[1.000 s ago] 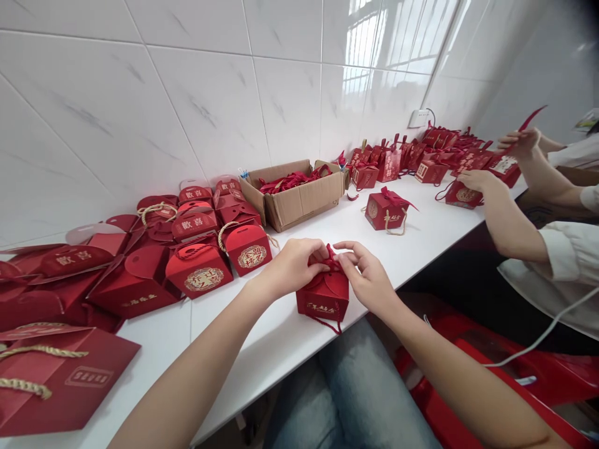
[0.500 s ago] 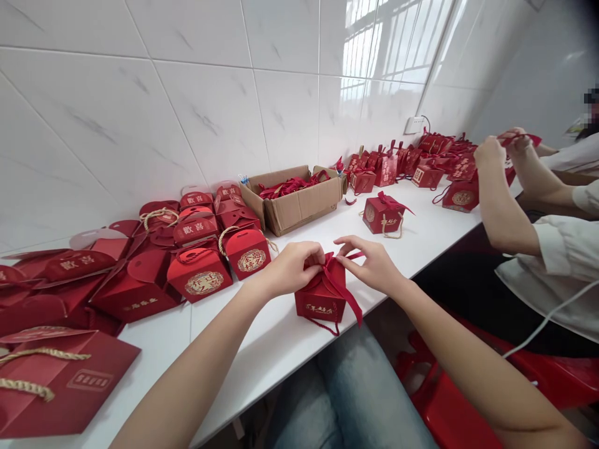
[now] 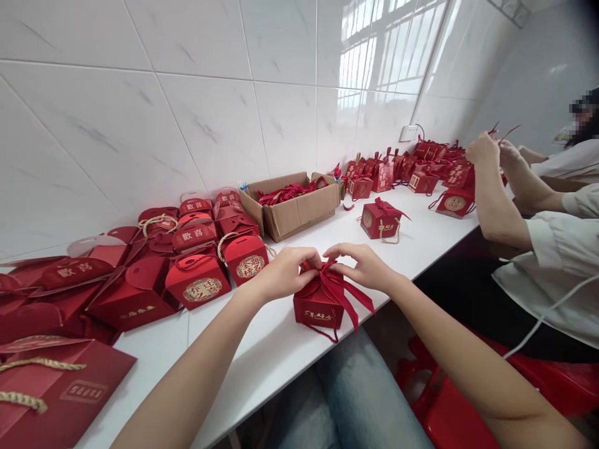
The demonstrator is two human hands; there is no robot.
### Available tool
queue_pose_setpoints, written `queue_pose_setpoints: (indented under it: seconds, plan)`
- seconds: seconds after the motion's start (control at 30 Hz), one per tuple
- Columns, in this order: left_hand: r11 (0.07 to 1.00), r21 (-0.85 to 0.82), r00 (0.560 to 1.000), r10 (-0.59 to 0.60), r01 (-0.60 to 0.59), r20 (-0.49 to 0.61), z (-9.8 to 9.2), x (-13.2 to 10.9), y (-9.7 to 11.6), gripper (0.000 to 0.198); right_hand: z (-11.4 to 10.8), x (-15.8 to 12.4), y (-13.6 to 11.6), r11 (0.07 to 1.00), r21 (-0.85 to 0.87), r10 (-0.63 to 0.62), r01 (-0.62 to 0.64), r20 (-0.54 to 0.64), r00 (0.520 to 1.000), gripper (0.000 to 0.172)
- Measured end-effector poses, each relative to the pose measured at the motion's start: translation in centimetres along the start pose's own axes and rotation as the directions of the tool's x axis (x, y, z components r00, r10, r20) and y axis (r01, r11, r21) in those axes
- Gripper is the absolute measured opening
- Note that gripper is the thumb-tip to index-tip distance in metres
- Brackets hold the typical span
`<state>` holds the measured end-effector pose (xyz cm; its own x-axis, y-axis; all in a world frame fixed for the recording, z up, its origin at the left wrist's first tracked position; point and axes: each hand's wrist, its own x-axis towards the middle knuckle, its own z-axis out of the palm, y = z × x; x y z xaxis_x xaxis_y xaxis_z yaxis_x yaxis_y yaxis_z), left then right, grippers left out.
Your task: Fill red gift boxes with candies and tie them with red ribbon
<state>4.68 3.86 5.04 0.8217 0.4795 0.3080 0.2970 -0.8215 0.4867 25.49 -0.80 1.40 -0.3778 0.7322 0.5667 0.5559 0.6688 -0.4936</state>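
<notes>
A small red gift box (image 3: 318, 305) with gold lettering stands near the front edge of the white table (image 3: 281, 349). A red ribbon (image 3: 344, 293) is drawn across its top, with two tails hanging down its right side. My left hand (image 3: 285, 271) pinches the ribbon at the box's top left. My right hand (image 3: 365, 265) pinches it at the top right. Both hands are closed on the ribbon.
Several red gift boxes (image 3: 199, 280) and flat red bags (image 3: 60, 386) crowd the table's left. A cardboard box (image 3: 297, 206) of red ribbons stands by the tiled wall. A tied box (image 3: 380, 218) sits beyond. To the right, another person's hands (image 3: 484, 149) work a ribbon near more boxes (image 3: 421, 171).
The ribbon has been pulled out over the box top, its tails now longer and hanging to the right. The other person's hands have risen and come together.
</notes>
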Motion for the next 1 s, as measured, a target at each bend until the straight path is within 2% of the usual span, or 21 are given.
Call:
queue_pose_setpoints:
  seconds: [0.07,0.13,0.2,0.33,0.47,0.57,0.7,0.87,1.0]
  plan:
    - [0.999,0.036,1.0,0.004,-0.004,0.001,-0.1,0.0,0.0,0.012,-0.2,0.1,0.1,0.994,-0.061,-0.091,0.09,-0.011,0.996,0.017]
    - [0.996,0.085,1.0,-0.01,0.01,0.009,-0.3,-0.1,-0.1,0.011,-0.5,0.0,0.3,0.979,-0.113,-0.169,0.17,0.021,0.985,0.025]
    - [0.992,0.123,0.999,-0.034,0.031,0.021,-0.7,-0.3,-0.2,0.01,-1.0,-0.2,0.6,0.965,-0.169,-0.193,0.198,0.049,0.98,0.032]
    - [0.987,0.151,0.997,-0.066,0.058,0.049,-1.7,-0.8,-0.5,0.012,-1.5,-1.0,1.2,0.954,-0.235,-0.172,0.184,0.073,0.982,0.038]
    - [0.983,0.175,0.994,-0.077,0.062,0.081,-1.9,-0.8,-0.5,0.008,-1.2,-1.6,1.2,0.979,-0.169,-0.11,0.112,0.023,0.994,0.04]
    - [0.981,0.183,0.996,-0.07,0.058,0.055,-1.6,-0.7,-0.4,0.007,-0.8,-1.6,0.7,0.992,-0.106,-0.075,0.075,0.001,0.997,0.036]
    - [0.984,0.17,0.996,-0.068,0.058,0.056,-1.3,-0.6,-0.5,0.011,-0.6,-0.8,0.1,0.994,-0.079,-0.07,0.072,0.032,0.997,0.027]
    - [0.986,0.152,0.997,-0.068,0.064,0.02,-1.2,-0.5,-1.0,0.012,-0.4,0.3,0.1,0.995,-0.068,-0.061,0.071,0.139,0.988,0.027]
    - [0.985,0.156,0.997,-0.073,0.074,-0.012,-1.0,-0.5,-1.1,0.011,-0.4,0.5,0.2,0.989,-0.092,-0.09,0.115,0.244,0.966,0.036]
